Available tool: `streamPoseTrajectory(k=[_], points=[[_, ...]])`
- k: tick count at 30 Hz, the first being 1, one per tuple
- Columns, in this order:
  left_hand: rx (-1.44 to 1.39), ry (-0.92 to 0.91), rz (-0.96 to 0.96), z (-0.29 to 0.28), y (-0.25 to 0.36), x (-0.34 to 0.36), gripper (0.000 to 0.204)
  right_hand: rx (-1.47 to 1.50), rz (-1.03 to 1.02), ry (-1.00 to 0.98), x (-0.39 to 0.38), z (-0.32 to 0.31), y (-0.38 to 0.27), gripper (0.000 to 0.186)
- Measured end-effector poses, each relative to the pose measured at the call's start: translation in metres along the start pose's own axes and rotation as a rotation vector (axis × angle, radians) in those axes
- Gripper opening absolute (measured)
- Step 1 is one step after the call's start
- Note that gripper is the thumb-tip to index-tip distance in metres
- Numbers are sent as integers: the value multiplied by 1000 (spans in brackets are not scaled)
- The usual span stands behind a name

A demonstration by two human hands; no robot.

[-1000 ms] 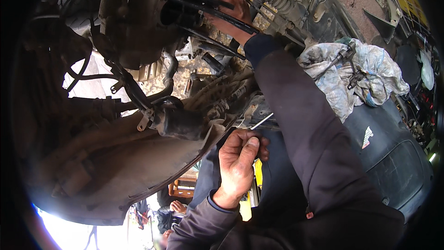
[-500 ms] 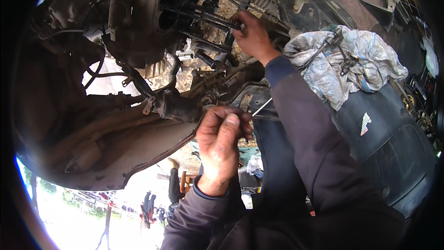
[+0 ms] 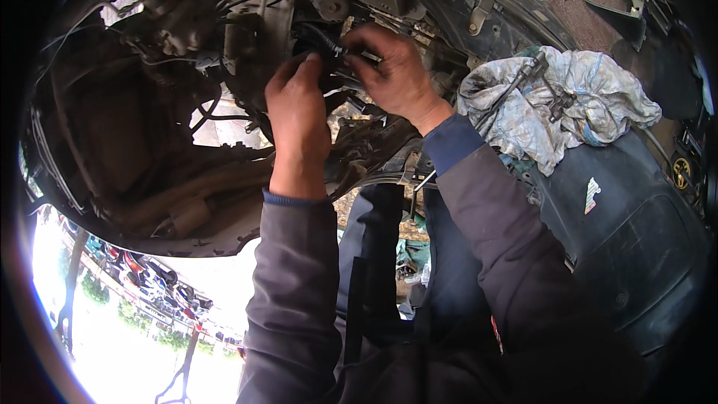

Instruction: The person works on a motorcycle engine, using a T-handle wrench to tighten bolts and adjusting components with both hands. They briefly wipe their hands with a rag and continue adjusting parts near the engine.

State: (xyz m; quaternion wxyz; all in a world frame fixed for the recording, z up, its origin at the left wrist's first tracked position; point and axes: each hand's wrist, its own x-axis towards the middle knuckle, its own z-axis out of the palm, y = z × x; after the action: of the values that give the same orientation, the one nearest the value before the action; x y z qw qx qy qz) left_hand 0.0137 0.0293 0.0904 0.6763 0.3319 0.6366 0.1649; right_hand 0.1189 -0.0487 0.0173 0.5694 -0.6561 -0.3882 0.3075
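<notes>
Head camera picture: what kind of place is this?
Probably a place where vehicles get fixed. You can see bare mechanical parts, a stained whitish cloth lying over a dark panel, and bright daylight at the lower left, so it may be partly open to outdoors.

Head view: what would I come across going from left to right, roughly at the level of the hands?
Dark hollow shell → left hand → right hand → crumpled white sheet.
</notes>
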Motion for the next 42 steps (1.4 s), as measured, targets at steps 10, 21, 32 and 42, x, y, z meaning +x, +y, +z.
streamPoseTrajectory(k=[10, 21, 32, 42], points=[[-727, -212, -297, -18, -9, 27, 12, -112, 22, -191, 23, -6, -21, 23], [-836, -214, -262, -22, -23, 34, 9, -154, -41, -204, 32, -3, -20, 16], [-793, -128, -159, -15, -30, 38, 6, -174, -17, -235, 31, 0, -27, 17], [-923, -269, -175, -21, -34, 40, 15, -245, 52, -210, 30, 5, -30, 16]])
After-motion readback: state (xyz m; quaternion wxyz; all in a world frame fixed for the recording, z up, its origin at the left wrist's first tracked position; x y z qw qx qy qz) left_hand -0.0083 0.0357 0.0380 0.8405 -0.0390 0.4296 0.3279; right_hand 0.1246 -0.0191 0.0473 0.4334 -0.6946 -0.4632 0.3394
